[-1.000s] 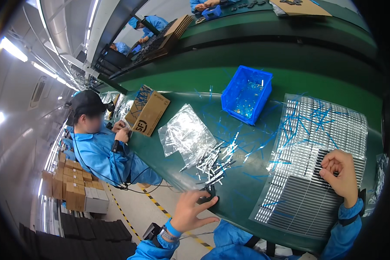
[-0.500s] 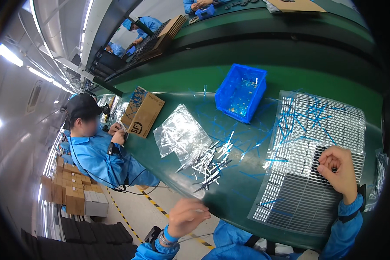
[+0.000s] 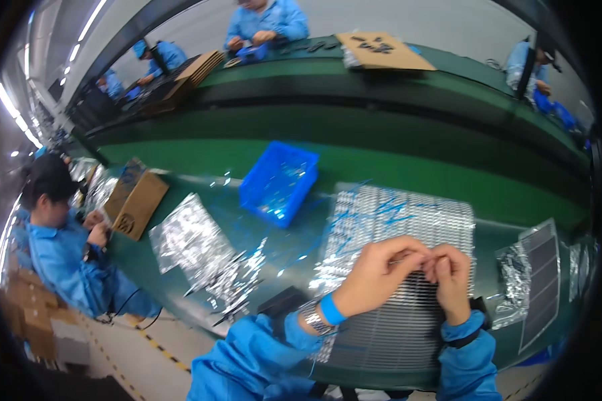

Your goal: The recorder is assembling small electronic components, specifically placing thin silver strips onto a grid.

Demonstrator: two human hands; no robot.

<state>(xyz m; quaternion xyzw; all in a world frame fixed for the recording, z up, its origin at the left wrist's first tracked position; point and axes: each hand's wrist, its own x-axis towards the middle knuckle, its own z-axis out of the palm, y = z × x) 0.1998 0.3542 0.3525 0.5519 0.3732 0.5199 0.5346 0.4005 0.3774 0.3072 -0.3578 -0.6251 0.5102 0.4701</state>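
My left hand (image 3: 376, 277) and my right hand (image 3: 451, 275) meet at the fingertips, both pinched closed. Whatever lies between the fingers is too small and blurred to make out. Directly beneath them is a wide sheet of narrow strips (image 3: 394, 337), silvery in its far part and dark grey in its near part. Thin blue film strips (image 3: 391, 212) lie scattered over its far half. To the left of the sheet, a loose pile of small silver and black pieces (image 3: 237, 284) rests against a clear plastic bag (image 3: 190, 230).
Beyond the pile stands a blue bin (image 3: 249, 190) with small bits inside. A cardboard box (image 3: 140, 206) is near a co-worker (image 3: 63, 240) at the left. On the right lie a crinkled clear bag (image 3: 513, 284) and a dark striped sheet (image 3: 540, 287). Other people work across the bench.
My left hand has come up from the table's near edge to meet my right hand over the sheet. The view has swung to the right.
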